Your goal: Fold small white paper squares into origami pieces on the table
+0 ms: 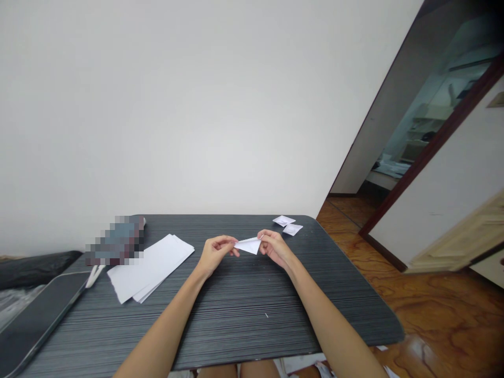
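A small folded piece of white paper (249,245) is held above the dark table between my two hands. My left hand (219,252) pinches its left corner with thumb and fingers. At the other end, my right hand (273,245) grips the upper right corner. The paper narrows toward the left and has a pointed lower edge on the right. Just beyond my right hand lie two folded white paper pieces, one (284,220) farther back and one (292,229) nearer, roughly diamond-shaped.
Several loose white sheets (151,265) lie stacked on the table (236,320) at the left. Behind them is a pixelated object (118,241) with a white strap (95,274). A dark flat panel (43,315) borders the left side. A white wall (197,105) stands behind; paper scraps lie below.
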Demonstrator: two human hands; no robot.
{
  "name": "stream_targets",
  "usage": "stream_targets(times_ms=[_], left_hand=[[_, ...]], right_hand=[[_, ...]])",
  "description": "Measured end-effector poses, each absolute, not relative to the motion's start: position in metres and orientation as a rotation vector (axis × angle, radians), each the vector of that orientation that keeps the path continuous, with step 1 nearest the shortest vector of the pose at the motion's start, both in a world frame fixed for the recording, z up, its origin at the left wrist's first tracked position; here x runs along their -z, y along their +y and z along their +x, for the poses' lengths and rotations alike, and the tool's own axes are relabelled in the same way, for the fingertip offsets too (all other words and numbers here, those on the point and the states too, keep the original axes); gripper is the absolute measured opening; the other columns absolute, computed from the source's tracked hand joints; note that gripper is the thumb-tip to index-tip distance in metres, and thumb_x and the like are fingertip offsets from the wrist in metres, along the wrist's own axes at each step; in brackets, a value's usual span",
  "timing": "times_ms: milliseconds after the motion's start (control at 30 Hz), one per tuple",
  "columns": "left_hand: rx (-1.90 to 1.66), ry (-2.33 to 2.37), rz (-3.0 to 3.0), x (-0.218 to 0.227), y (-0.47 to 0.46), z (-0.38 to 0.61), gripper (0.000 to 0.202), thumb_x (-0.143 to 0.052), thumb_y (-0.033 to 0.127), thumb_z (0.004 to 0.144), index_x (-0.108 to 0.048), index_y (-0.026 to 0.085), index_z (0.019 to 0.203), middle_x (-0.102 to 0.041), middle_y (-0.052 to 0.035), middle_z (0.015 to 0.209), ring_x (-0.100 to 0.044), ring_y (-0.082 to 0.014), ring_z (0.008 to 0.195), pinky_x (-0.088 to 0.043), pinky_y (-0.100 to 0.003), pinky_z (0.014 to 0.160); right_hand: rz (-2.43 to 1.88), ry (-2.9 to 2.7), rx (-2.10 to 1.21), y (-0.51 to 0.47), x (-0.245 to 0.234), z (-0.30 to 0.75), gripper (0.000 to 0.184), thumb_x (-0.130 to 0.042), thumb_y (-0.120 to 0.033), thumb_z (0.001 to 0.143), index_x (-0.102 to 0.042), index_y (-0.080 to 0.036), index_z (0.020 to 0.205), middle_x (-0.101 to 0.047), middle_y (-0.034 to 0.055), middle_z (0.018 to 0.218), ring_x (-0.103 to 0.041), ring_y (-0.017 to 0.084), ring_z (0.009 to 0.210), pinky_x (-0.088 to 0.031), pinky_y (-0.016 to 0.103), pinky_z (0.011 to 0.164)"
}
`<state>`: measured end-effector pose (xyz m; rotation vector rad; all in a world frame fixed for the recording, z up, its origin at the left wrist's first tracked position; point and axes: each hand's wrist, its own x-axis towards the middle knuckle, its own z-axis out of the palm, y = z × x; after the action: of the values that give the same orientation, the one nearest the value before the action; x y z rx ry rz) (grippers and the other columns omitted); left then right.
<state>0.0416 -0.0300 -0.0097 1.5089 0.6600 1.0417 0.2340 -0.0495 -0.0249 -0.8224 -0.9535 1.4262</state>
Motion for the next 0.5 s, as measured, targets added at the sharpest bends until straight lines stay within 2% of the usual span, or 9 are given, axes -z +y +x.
stream_targets(times_ms=[133,233,400,500], left_hand=[[-1.030,0.635,1.472,0.011,-0.030,0.042,0.016,-0.057,0.022,0.069,-0.063,0.009,0.076,-0.064,-0.0047,0.054,-0.057,-0.0132,0.051,-0.043,-0.024,0.054],[-1.061,0.577,1.332,0.013,-0.029,0.041,0.015,-0.058,0.019,0.068,-0.064,0.008,0.076,-0.066,-0.0068,0.059,-0.059,-0.0137,0.055,-0.043,-0.025,0.058],[-1.098,0.508,1.137,0.013,-0.027,0.040,0.017,-0.061,0.015,0.065,-0.065,0.008,0.080,-0.068,-0.0101,0.072,-0.061,-0.0155,0.069,-0.044,-0.026,0.069],[-1.135,0.568,1.180,0.014,-0.027,0.041,0.021,-0.062,0.017,0.065,-0.064,0.009,0.084,-0.068,-0.0096,0.074,-0.061,-0.0165,0.071,-0.045,-0.026,0.069]], right_hand=[[-0.762,-0.928,-1.437,-0.049,0.025,0.234,0.008,-0.050,-0.011,0.063,-0.056,-0.013,0.058,-0.053,-0.0017,0.040,-0.042,0.005,0.029,-0.026,0.015,0.029],[-0.694,-0.928,-1.458,-0.050,0.022,0.234,0.012,-0.047,-0.013,0.064,-0.059,-0.012,0.061,-0.056,0.0012,0.042,-0.049,0.008,0.034,-0.033,0.016,0.034],[-0.604,-0.969,-1.478,-0.055,0.016,0.235,0.016,-0.049,-0.013,0.064,-0.062,-0.011,0.072,-0.064,0.0050,0.058,-0.058,0.011,0.052,-0.041,0.019,0.049],[-0.634,-1.012,-1.425,-0.055,0.015,0.233,0.019,-0.056,-0.010,0.063,-0.061,-0.013,0.082,-0.066,0.0051,0.071,-0.059,0.011,0.061,-0.042,0.020,0.056]])
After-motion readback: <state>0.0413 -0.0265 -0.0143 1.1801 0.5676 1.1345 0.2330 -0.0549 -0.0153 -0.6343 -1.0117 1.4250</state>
